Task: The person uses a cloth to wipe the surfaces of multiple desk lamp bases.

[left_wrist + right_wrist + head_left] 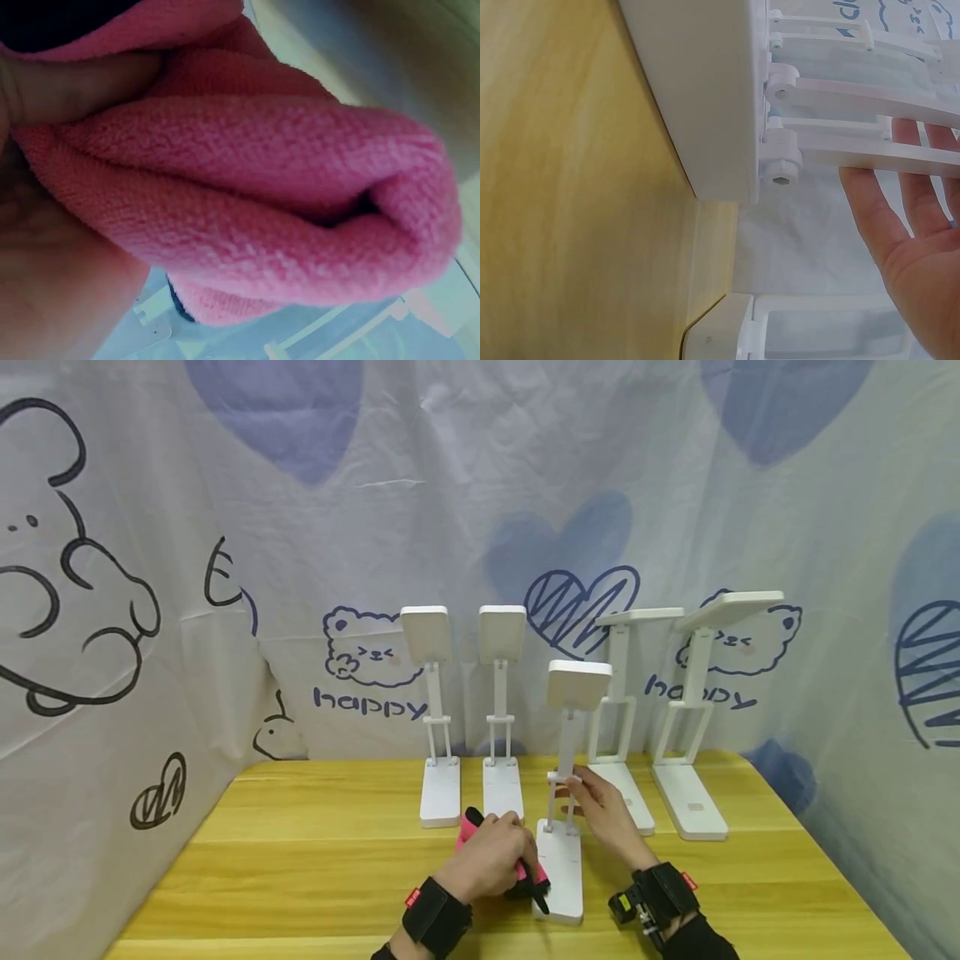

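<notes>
Bench [322, 827], head view: front phone stand [561, 872], white and folding, stands upright nearest the person; four similar stands [440, 797] range behind it, two towards each side.
Left hand [491, 856]: fingers bent firmly round a pink cloth [467, 828] with black edging, at the left side of the front phone stand's base.
Right hand [600, 806]: partly closed, fingers around the legs just below the crossbar.
Wiping, apparently the step: best brace the legs, lay the cloth flat, follow the base's edges lengthwise and press lightly near the joints, since a sideways shove could tip so narrow a stand.
Lettering: "happy" twice on the backdrop [420, 543]; the red tags [412, 897] on the wrist straps are too small to read.
Fold, left wrist view: thick pink pile, thumb tucked inside; no label shows.
Hinges [781, 180], right wrist view: fingers reach behind the legs, thumb unseen; blue backdrop writing is cut off, and no brand shows.
</notes>
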### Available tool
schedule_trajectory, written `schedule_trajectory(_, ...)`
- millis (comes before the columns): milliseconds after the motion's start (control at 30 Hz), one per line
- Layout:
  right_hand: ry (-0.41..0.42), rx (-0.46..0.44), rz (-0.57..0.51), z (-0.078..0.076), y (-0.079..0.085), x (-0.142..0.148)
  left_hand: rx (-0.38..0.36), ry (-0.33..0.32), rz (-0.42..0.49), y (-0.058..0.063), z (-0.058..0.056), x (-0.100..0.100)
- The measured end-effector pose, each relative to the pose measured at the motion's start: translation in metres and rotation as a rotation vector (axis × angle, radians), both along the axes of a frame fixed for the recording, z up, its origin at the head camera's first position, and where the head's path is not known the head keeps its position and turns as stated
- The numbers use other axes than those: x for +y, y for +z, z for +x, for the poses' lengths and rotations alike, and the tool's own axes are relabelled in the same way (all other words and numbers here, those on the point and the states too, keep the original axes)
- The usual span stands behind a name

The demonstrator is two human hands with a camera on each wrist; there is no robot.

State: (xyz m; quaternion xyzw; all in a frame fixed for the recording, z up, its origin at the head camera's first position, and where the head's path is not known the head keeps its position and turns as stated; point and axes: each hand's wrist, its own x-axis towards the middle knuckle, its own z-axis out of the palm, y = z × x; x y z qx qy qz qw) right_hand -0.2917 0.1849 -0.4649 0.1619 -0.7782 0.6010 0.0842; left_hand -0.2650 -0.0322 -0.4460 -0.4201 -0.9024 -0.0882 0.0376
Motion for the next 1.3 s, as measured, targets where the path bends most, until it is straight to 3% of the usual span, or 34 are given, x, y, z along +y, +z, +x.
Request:
schedule_trajectory(267,-0.004,-0.006,0.008,-0.002,-0.001,0.001,0.055,0.055,0.025,-0.007,-0.006,0.000)
schedule_trajectory(567,-0.009,-0.002,0.016,-0.003,-0.004,0.002,0.171,0.052,0.090,-0.014,-0.008,0.007)
schedule_trajectory(933,0.002,0.004,0.020,-0.002,-0.005,0.002,0.236,0.084,0.174,-0.024,-0.007,0.021)
schedule_trajectory(1067,0.000,0.003,0.017,-0.002,-0.005,0.002,0.265,0.122,0.168,-0.026,-0.007,0.026)
schedule_trajectory(1300,-0.014,0.003,0.041,-0.001,-0.004,0.002,0.293,0.170,0.077,-0.027,-0.005,0.034)
